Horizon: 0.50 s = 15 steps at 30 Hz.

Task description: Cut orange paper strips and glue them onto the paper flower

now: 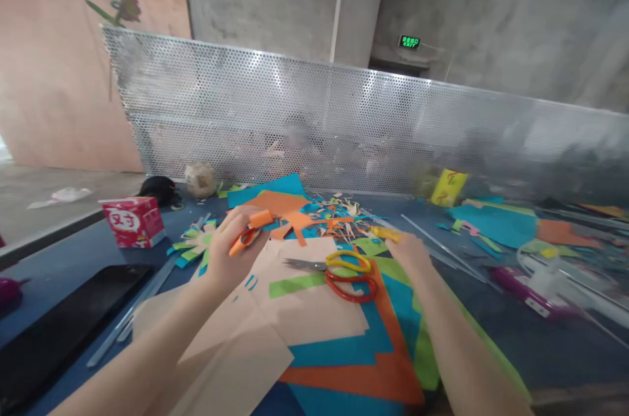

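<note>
My left hand (233, 249) is closed around orange paper (260, 219), part of which bends into a loop by the fingers. Just beyond it lies an orange paper piece cut into strips (295, 219); whether the two are joined is unclear. Closed on a small yellow object (386, 233), whose kind I cannot make out, my right hand (407, 249) is over the coloured sheets. Between the hands, scissors (351, 275) with a yellow and a red handle rest on pale sheets (314, 314) and a green strip (295, 285). Their blades point left, slightly apart.
A black phone (73, 321), a pink box (133, 223) and a green-and-blue paper flower (194, 244) are on the left. Paper scraps (344, 209) lie ahead, before a perforated metal screen (295, 95). A purple-and-white glue gun (535, 295) sits right, with a blue sheet (496, 223) behind.
</note>
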Available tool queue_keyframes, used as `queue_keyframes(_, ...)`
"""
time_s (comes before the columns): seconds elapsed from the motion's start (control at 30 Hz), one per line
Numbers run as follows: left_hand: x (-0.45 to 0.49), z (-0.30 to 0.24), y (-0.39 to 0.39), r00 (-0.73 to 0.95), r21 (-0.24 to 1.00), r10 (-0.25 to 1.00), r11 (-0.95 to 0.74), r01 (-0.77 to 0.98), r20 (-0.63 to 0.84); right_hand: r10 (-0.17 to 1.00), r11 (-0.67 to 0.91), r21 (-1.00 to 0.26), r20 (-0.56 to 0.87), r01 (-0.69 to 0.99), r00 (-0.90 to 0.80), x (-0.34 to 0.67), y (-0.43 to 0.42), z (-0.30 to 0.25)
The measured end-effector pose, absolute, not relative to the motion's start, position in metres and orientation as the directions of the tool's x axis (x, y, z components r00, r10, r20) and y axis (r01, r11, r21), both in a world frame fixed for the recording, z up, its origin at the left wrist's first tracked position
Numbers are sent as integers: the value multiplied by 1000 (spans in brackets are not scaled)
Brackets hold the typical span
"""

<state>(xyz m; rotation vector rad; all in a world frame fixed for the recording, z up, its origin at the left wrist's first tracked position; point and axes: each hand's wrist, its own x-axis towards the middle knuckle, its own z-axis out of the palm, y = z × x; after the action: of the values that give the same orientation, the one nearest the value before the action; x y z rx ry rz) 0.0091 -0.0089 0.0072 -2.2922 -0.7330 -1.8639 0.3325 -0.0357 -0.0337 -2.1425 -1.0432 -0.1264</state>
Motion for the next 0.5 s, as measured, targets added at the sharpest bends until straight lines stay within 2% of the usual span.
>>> queue_keyframes(0.1, 16, 7, -9, -31, 616, 637, -730, 295, 770, 612, -291, -595, 486, 749, 624, 314, -41, -19)
queue_keyframes(0.17, 18, 7, -7, -60, 761, 761, -635, 131, 646, 660, -114, -586, 559, 803, 501, 296, -44, -4)
queue_keyframes(0.27, 19, 9, -5, -62, 823, 834, -551, -136, 548, 743, 246, -578, 628, 778, 231, 261, -45, 15)
queue_keyframes(0.3, 19, 9, -5, -58, 829, 854, -516, -214, 517, 750, 419, -603, 651, 679, 115, 249, -44, 18)
queue_keyframes(0.33, 19, 10, -6, -48, 833, 873, -478, -278, 485, 751, 516, -628, 658, 583, 44, 237, -43, 21)
queue_keyframes(0.4, 18, 12, -7, -17, 839, 901, -411, -356, 434, 764, 588, -683, 645, 434, -21, 217, -41, 24)
queue_keyframes(0.5, 17, 13, -9, 40, 846, 909, -369, -385, 414, 797, 560, -757, 603, 338, 28, 199, -38, 27)
